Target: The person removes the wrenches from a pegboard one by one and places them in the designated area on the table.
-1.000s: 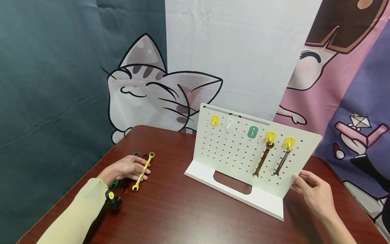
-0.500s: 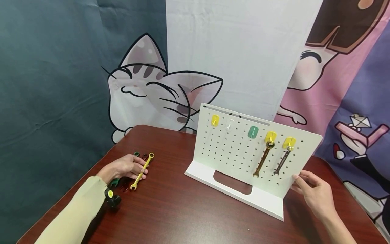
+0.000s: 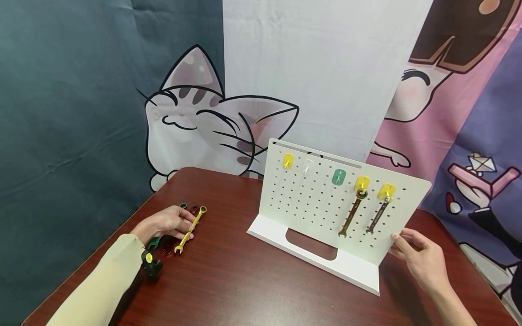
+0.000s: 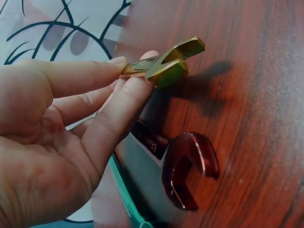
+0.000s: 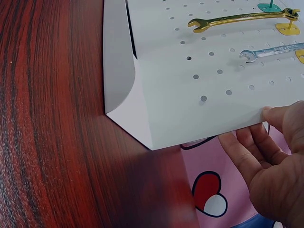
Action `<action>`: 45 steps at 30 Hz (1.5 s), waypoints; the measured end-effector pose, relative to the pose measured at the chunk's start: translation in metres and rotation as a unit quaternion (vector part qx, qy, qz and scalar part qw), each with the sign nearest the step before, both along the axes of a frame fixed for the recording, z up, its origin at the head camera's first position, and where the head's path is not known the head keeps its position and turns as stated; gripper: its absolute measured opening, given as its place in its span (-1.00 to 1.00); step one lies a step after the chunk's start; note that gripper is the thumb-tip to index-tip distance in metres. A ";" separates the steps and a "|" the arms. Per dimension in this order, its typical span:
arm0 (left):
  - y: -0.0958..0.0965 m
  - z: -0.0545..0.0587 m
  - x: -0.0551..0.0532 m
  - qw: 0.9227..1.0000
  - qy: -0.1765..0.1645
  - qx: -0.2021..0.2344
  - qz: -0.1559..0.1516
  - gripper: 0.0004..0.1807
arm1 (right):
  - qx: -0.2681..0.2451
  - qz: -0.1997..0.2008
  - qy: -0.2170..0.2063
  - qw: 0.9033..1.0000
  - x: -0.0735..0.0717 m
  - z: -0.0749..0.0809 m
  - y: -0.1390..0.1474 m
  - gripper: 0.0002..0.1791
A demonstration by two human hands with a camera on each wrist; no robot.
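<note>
My left hand (image 3: 169, 222) pinches a gold combination wrench (image 3: 185, 241) between thumb and fingers, at the left of the table. In the left wrist view its open end (image 4: 171, 66) is raised above the wood. Below it lie a dark red wrench (image 4: 154, 145) and a green wrench (image 4: 124, 190), both partly covered by the hand in the head view. A white pegboard stand (image 3: 302, 203) stands at the right. My right hand (image 3: 424, 258) grips its right edge, thumb in front and fingers behind.
On the pegboard are a yellow hook (image 3: 287, 161), a clear hook (image 3: 307, 167) and a green hook (image 3: 339, 177), all bare. A darker gold wrench (image 3: 351, 215) and a silver wrench (image 3: 377, 218) hang from yellow hooks farther right. Printed cloth (image 3: 326, 68) hangs behind the table.
My left hand has shifted slightly left with the gold wrench, mostly in the first half second. The right hand and the pegboard stay in place.
</note>
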State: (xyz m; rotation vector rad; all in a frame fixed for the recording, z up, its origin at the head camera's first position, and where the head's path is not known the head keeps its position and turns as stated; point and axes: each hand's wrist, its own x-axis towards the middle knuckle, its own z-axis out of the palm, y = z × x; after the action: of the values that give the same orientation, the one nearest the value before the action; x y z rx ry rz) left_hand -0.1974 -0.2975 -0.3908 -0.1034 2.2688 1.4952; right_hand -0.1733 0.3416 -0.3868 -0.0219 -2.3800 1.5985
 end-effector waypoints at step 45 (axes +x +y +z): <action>0.011 0.011 0.006 0.993 0.014 -0.103 0.049 -0.86 | 0.011 -0.006 -0.011 1.000 0.001 -0.002 0.002 -0.90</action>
State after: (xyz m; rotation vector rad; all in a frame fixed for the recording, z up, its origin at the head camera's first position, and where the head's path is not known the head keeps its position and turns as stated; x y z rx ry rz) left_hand -0.1917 -0.2869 -0.3800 -0.2585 2.4674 1.3122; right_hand -0.1726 0.3434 -0.3891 -0.0501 -2.4088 1.5738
